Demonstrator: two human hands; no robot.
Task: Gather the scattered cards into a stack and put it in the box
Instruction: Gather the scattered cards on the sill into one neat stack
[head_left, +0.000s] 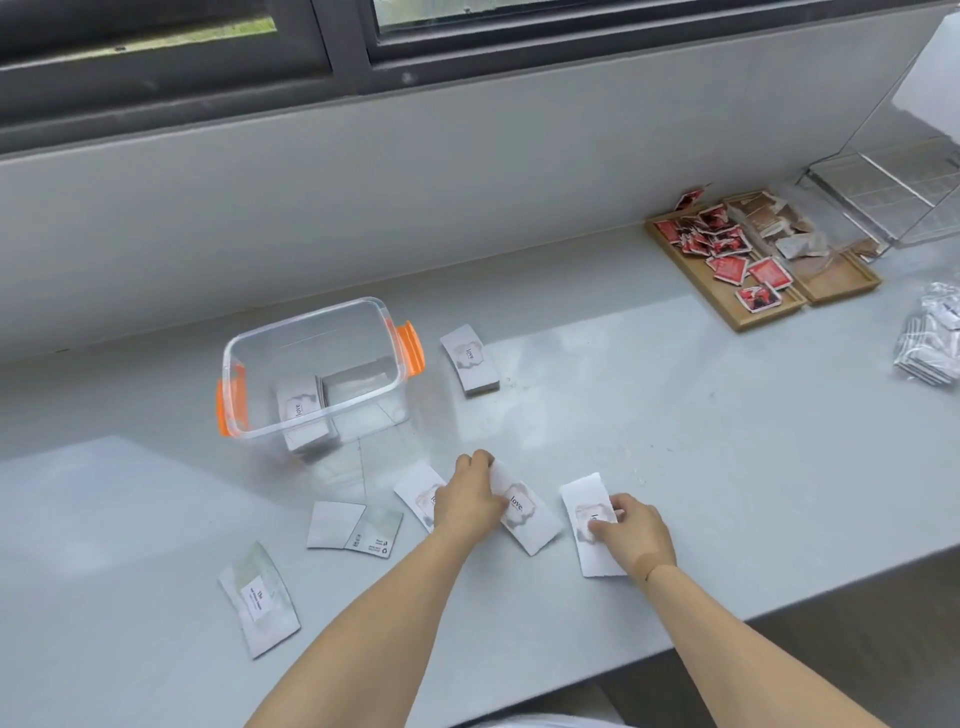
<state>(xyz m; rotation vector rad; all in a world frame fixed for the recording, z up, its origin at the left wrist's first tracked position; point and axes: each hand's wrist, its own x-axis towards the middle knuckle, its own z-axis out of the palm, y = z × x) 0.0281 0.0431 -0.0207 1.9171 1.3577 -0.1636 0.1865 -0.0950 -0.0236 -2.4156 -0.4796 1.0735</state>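
Note:
Several curved white "love" cards lie scattered on the grey counter. My left hand (470, 496) rests with curled fingers on a card (524, 514) at the centre, partly covering a second card (415, 491) beside it. My right hand (631, 532) presses its fingertips on another card (592, 525) to the right. More cards lie at the left: a folded pair (356, 527) and one with green print (260, 597). A small stack of cards (470, 360) sits right of the clear box with orange latches (413, 345), which holds some cards (304, 415).
A wooden tray (732, 306) with red and brown sachets stands at the back right, beside a clear acrylic case (883, 192). A pile of clear-wrapped packets (930, 338) lies at the right edge. The counter's front edge runs diagonally at the lower right.

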